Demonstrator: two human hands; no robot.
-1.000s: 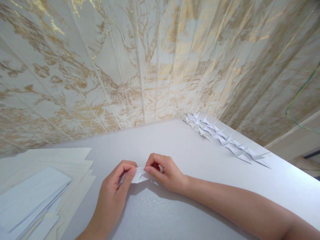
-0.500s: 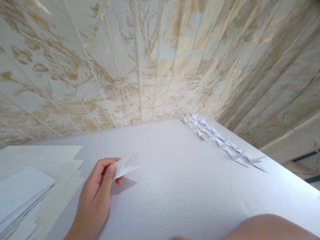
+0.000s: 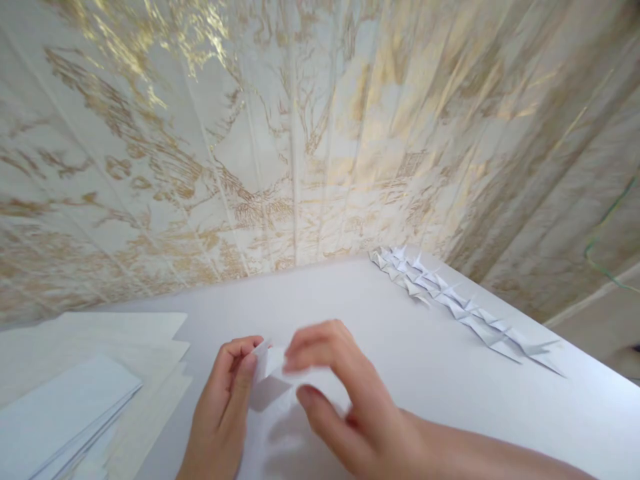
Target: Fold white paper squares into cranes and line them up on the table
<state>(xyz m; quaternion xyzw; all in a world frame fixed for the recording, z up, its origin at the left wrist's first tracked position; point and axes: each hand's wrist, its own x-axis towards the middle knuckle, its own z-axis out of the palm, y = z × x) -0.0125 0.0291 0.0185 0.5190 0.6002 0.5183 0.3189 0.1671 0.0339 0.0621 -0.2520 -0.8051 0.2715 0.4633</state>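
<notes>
Pinched between the thumb and fingers of my left hand (image 3: pixel 225 393) is a small folded white paper piece (image 3: pixel 262 360), held just above the white table (image 3: pixel 320 293). To its right, my right hand (image 3: pixel 350 393) is raised with thumb and fingers apart and nothing between them, its fingertips slightly blurred. A short gap separates those fingertips from the paper. Part of the folded piece is hidden behind my left fingers.
Rows of folded white paper cranes (image 3: pixel 460 307) stand along the table's right edge. On the left lie a stack of white paper sheets (image 3: pixel 70 407) and larger cream sheets (image 3: pixel 160 347). A gold-patterned wall (image 3: pixel 295 167) rises behind the table.
My right hand has come in from the lower right edge, close to the folded paper. The paper has turned in my left hand. The view has shifted slightly.
</notes>
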